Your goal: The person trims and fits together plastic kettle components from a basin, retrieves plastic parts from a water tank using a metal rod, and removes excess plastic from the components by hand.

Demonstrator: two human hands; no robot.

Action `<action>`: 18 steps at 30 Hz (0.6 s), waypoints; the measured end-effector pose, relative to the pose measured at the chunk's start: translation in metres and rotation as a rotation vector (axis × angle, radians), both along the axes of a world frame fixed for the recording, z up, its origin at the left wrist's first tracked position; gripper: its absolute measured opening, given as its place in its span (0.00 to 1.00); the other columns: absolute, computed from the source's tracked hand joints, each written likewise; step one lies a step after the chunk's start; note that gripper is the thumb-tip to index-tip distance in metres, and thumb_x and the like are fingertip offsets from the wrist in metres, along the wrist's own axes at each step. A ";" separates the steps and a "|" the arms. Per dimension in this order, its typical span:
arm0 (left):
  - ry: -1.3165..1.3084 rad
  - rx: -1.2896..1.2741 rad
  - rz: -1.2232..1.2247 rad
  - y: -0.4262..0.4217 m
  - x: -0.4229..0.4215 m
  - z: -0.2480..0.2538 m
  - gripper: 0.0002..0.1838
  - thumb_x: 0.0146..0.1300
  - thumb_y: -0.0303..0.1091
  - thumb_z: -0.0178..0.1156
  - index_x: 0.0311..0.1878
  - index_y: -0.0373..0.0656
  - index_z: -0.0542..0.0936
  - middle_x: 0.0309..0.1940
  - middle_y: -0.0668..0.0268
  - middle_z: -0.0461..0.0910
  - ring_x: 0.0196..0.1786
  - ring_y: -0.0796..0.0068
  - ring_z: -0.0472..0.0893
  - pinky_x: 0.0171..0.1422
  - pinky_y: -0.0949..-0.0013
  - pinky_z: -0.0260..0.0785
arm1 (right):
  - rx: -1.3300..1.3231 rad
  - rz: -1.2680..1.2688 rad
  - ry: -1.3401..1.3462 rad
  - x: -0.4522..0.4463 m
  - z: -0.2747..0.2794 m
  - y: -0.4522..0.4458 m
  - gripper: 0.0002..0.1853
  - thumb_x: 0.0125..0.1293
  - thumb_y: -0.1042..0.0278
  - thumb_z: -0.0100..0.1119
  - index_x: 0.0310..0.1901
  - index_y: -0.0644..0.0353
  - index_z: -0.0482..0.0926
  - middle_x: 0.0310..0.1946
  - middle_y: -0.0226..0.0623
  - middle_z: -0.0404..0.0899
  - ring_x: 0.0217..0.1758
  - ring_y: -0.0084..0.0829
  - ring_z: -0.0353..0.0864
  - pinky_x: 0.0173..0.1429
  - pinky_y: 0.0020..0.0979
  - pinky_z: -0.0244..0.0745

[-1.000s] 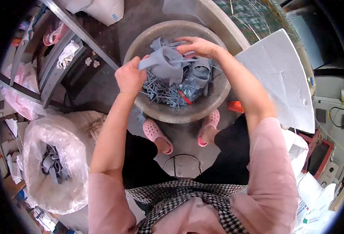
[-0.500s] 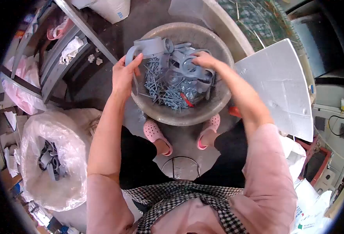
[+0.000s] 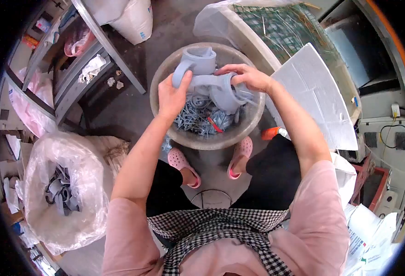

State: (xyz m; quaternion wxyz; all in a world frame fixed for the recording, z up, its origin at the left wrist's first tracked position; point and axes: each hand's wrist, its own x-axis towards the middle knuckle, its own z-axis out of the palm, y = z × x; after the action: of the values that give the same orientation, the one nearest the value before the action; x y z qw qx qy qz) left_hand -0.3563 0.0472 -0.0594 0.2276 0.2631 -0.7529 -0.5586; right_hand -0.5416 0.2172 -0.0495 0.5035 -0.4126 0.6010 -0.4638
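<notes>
A wide round tub (image 3: 162,120) stands on the floor between my feet. My left hand (image 3: 174,95) is closed on a grey plastic cup-shaped part (image 3: 200,63) by its curved, handle-like band, above the tub's far left side. My right hand (image 3: 252,79) grips another grey plastic ring-shaped part (image 3: 224,97), with the fingers over its upper rim. The two parts touch or overlap; I cannot tell whether they are joined. Below them lies a heap of thin grey plastic sticks (image 3: 191,120), with a red piece (image 3: 214,124) on top.
On the left, a clear-lined bag (image 3: 90,193) holds several grey parts (image 3: 63,195). A metal frame (image 3: 108,41) stands at the upper left. To the right are a white board (image 3: 319,96), an orange bottle (image 3: 271,133) and a bin with green netting (image 3: 280,32).
My right hand has come up from the heap with a grey ring-shaped part and moved beside the part in my left hand. The view has shifted slightly.
</notes>
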 end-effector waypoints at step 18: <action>-0.020 -0.347 0.193 0.005 0.001 0.001 0.23 0.58 0.49 0.62 0.30 0.32 0.81 0.17 0.54 0.78 0.23 0.74 0.77 0.31 0.64 0.68 | -0.013 -0.276 0.549 0.016 -0.053 -0.013 0.17 0.45 0.71 0.64 0.41 0.59 0.81 0.35 0.48 0.82 0.40 0.39 0.82 0.49 0.32 0.73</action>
State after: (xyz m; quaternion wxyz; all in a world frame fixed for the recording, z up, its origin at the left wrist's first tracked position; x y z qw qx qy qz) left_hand -0.3553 0.0527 -0.0584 0.3145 0.2963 -0.8116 -0.3932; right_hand -0.5260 0.2040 -0.1030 0.2519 -0.4400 0.7619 -0.4031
